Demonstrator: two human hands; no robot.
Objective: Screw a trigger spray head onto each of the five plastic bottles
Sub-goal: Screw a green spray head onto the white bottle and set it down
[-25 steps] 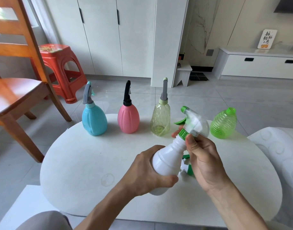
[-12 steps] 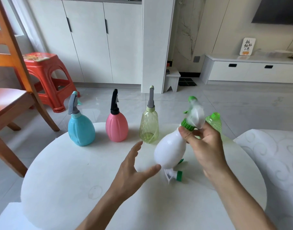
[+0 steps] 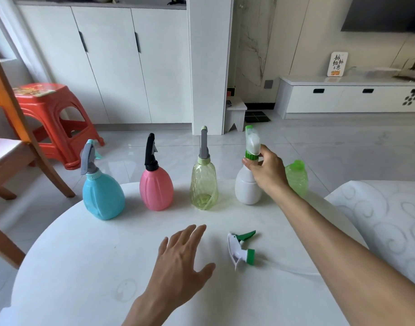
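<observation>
Along the far side of the round white table (image 3: 84,267) stand a blue bottle (image 3: 103,196), a pink bottle (image 3: 156,188) and a clear yellow bottle (image 3: 203,184), each with a spray head on. A white bottle (image 3: 245,187) with a white and green spray head stands upright fourth in the row. My right hand (image 3: 267,171) grips its neck at the green collar. Behind that hand a green ribbed bottle (image 3: 297,176) has no spray head. A loose white and green spray head (image 3: 241,249) lies on the table. My left hand (image 3: 180,262) hovers open over the table, left of the loose head.
A wooden chair (image 3: 11,147) and a red plastic stool (image 3: 53,116) stand at the left. A white patterned cushion (image 3: 385,215) borders the table on the right. White cabinets and a pillar are beyond on the tiled floor.
My right hand has carried the white bottle away from me and stood it in the row. My left hand let go of it and now hovers open.
</observation>
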